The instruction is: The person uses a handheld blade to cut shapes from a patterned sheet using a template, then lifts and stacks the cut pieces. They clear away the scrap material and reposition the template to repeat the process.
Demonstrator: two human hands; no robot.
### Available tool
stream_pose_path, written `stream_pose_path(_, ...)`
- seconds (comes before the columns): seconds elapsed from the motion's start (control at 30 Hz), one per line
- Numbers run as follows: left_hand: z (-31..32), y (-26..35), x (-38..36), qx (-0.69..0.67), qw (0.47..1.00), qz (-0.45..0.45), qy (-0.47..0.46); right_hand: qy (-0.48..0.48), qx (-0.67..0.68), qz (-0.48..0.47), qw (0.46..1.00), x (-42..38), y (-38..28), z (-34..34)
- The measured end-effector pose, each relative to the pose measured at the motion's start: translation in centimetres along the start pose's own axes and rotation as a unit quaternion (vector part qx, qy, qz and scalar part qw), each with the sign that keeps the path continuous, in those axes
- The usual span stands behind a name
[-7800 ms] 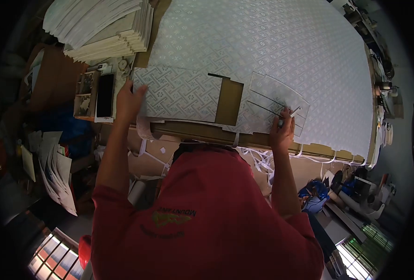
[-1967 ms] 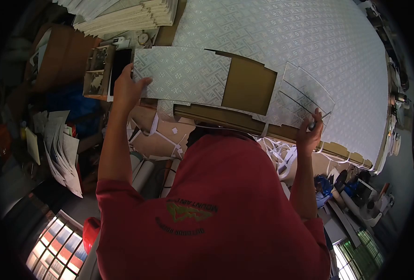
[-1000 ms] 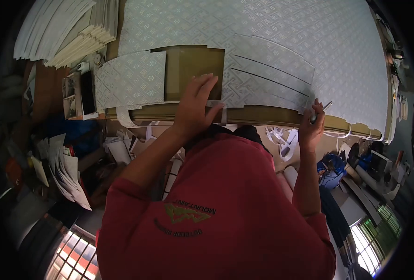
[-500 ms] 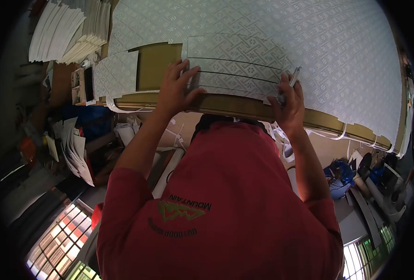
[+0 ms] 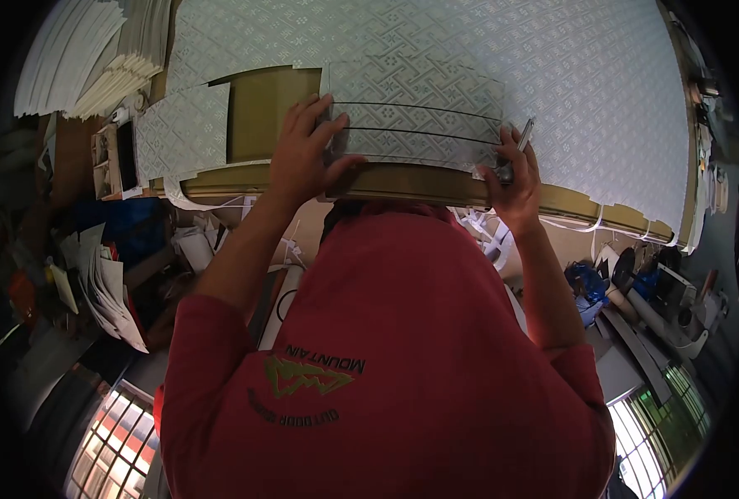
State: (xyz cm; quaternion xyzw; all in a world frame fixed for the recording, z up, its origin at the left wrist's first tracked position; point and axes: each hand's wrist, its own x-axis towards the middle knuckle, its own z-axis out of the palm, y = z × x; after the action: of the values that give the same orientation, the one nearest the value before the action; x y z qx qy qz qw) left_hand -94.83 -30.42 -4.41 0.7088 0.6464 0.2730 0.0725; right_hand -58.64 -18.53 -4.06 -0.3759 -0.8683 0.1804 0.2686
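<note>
A clear plate (image 5: 419,121) marked with black lines lies on the pale, patterned sheet (image 5: 586,91) near the table's front edge. My left hand (image 5: 307,150) rests at its left end, fingers spread and thumb apart. At the right end is my right hand (image 5: 515,179), its fingers bent around a slim silver cutter (image 5: 526,135) that points up and away. Fingertips of that hand touch the plate's right edge. Part of the cutter's body is hidden in the palm.
Left of the plate, a cut-out bares the olive-brown tabletop (image 5: 261,112), beside a separate patterned piece (image 5: 188,125). Stacked paper strips (image 5: 78,58) stand at the far left. A dark phone-like slab (image 5: 126,154) leans by the table's left edge. White ties (image 5: 598,218) hang along the front edge.
The whole view has shifted slightly, sliding the table and sheet leftward. Both hands stay at the plate's two ends, and the right one still holds the cutter.
</note>
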Motion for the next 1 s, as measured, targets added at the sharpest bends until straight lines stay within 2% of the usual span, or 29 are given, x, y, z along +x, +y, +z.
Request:
stream_pose_path(0.6,-0.25,0.53,0.07,0.006,1.000,-0.006,0.009,0.020,-0.008,-0.038,0.999,-0.10,0.18,0.11)
stream_pose_path(1.0,0.06,0.20,-0.05,0.030,0.999,0.014,-0.001,-0.001,0.015,-0.018,1.000,0.21,-0.61,0.02)
